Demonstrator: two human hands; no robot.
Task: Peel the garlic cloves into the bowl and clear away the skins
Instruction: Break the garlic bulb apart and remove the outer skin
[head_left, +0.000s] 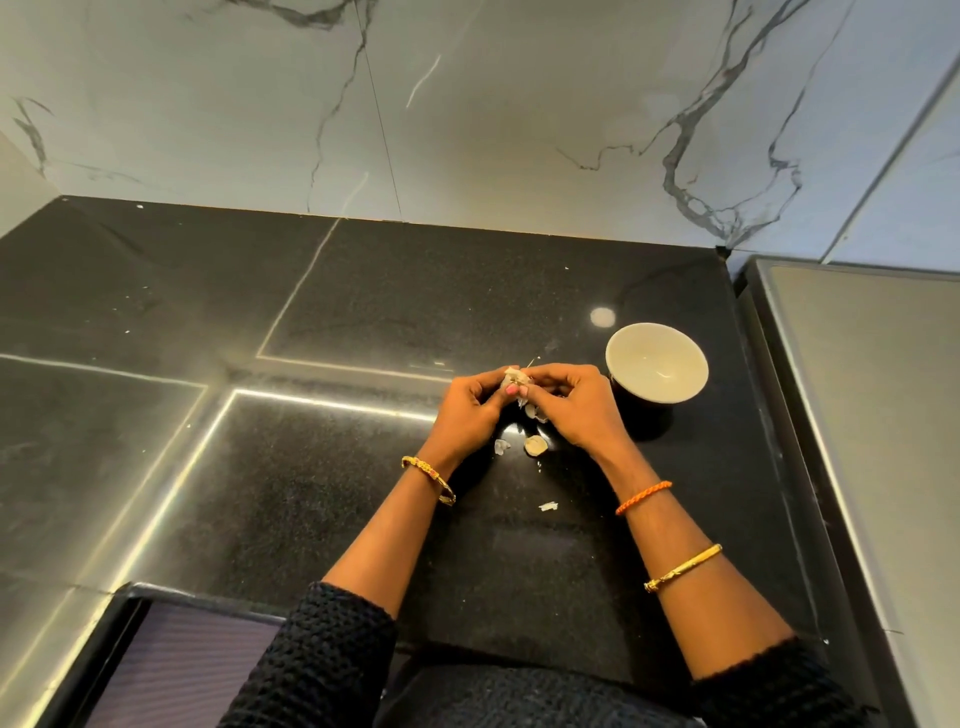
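Both hands meet over the black counter (322, 467) and hold a piece of garlic (513, 375) between them. My left hand (470, 413) pinches it from the left, and my right hand (569, 402) pinches it from the right. Only a pale bit of the garlic shows above the fingers. Below the hands lie loose garlic skins (535, 445), with a smaller flake (502, 446) beside them and another scrap (548, 506) nearer to me. A white bowl (657, 362) stands just right of my right hand; its inside looks almost bare.
A marble-patterned wall (467, 114) backs the counter. A grey raised surface (872, 415) borders the counter on the right. At the lower left the counter's edge drops to a dark recess (171, 670).
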